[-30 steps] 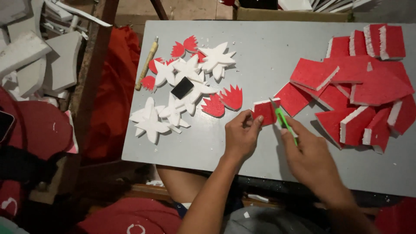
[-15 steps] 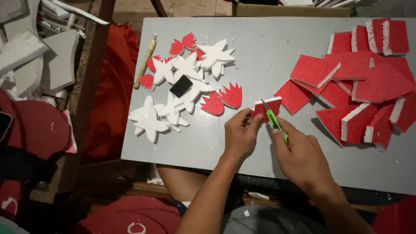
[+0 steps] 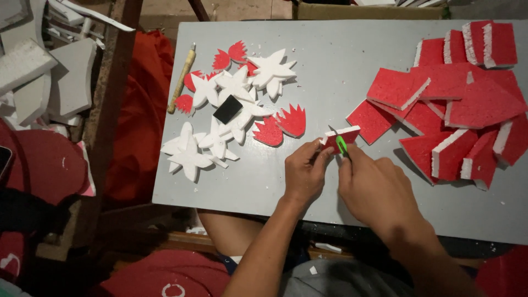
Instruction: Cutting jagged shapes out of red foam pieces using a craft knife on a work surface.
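My left hand (image 3: 304, 173) pinches a small red foam piece with a white edge (image 3: 342, 135) against the grey board (image 3: 330, 66). My right hand (image 3: 377, 190) grips a green-handled cutter (image 3: 342, 146), its blade set into that piece. Both hands sit near the board's front edge, close together. To the left of them lie two red cut-outs with jagged tops (image 3: 281, 126).
A pile of red foam blocks with white edges (image 3: 451, 99) covers the board's right side. White star-shaped cut-outs (image 3: 220, 118), small red cut-outs, a black square (image 3: 227, 109) and a wooden-handled tool (image 3: 181, 78) lie at left. Grey foam scraps (image 3: 38, 71) sit beyond the board's left edge.
Both hands and the small red piece have shifted slightly left along the board, and the cutter now stands more upright in the piece.
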